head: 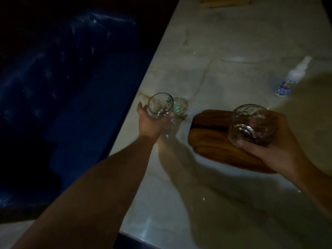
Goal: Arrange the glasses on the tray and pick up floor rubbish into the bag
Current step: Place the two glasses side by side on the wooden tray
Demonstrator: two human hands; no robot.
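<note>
A clear drinking glass [159, 105] is held in my left hand [150, 124] just above the pale marble table [224, 56], near its left edge. My right hand [274, 141] grips a second, wider clear glass [248, 123] over the right part of a brown wooden tray [208, 137]. The tray lies flat on the table and nothing stands on the part I can see. Beside the left glass a small clear glass piece [180, 106] rests on the table; the dim light hides what it is.
A small white spray bottle [292, 78] lies on the table at the right. A dark blue seat or cushion [68, 78] runs along the table's left edge. Something wooden [224, 1] lies at the far end. The scene is very dark.
</note>
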